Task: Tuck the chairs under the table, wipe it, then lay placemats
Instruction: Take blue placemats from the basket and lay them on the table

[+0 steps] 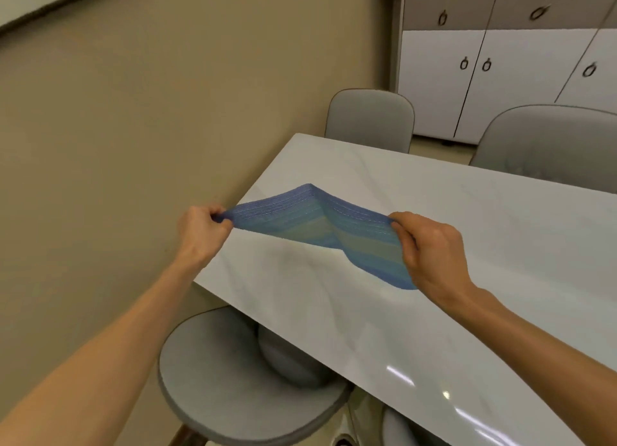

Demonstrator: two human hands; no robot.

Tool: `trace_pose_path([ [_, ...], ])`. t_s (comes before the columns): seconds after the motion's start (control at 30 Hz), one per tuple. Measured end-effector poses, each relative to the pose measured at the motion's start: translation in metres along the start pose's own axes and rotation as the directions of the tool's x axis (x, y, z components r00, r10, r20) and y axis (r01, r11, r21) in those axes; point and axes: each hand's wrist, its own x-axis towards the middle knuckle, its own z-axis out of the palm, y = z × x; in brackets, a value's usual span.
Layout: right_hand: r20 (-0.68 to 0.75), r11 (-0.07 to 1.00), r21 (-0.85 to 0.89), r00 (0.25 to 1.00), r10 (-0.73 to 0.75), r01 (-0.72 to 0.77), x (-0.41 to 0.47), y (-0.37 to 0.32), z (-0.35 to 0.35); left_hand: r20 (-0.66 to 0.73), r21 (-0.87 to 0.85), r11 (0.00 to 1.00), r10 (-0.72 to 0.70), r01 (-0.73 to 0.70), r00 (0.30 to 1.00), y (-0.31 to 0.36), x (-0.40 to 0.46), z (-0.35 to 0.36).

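A blue woven placemat (314, 222) with greenish stripes hangs bowed above the white marble table (434, 245), near its left end. My left hand (200, 228) pinches the mat's left corner just off the table's edge. My right hand (430, 252) grips its right side over the tabletop. The mat's far edge peaks upward and its near edge sags toward the surface. A grey chair (233, 379) sits partly under the near side below my left arm. Two more grey chairs (370, 118) (551, 142) stand at the far side.
A beige wall (150, 112) runs along the table's left end. White and grey cabinets (500, 62) with ring handles stand beyond the far chairs. Another grey seat edge (397, 425) shows under the table's near side.
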Motion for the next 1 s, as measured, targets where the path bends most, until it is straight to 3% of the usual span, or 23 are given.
trace_pose_path([
  [0.13, -0.043, 0.965, -0.09, 0.967, -0.252, 0.247, 0.002, -0.021, 0.036, 0.026, 0.066, 0.997, 0.037, -0.039, 0.999, -0.069, 0.037, 0.003],
  [0.23, 0.191, 0.907, -0.175, 0.917, -0.349, 0.382, -0.037, -0.025, 0.083, 0.199, 0.207, 0.952, 0.184, -0.225, 0.963, -0.137, 0.046, 0.024],
  [0.37, 0.526, 0.924, -0.187, 0.828, -0.193, 0.334, -0.101, -0.007, 0.155, 0.453, 0.395, 0.831, 0.194, -0.391, 0.87, -0.216, 0.033, 0.071],
  [0.5, 0.675, 0.91, -0.262, 0.735, -0.064, 0.32, -0.133, 0.0, 0.188, 0.57, 0.463, 0.771, 0.119, -0.437, 0.813, -0.251, 0.009, 0.101],
  [0.77, 0.715, 0.901, -0.297, 0.699, -0.011, 0.317, -0.164, -0.006, 0.213, 0.606, 0.515, 0.754, 0.015, -0.406, 0.795, -0.272, 0.01, 0.12],
  [1.0, 0.651, 0.9, -0.327, 0.759, -0.005, 0.286, -0.182, -0.01, 0.227, 0.534, 0.547, 0.733, 0.067, -0.404, 0.843, -0.279, 0.019, 0.127],
])
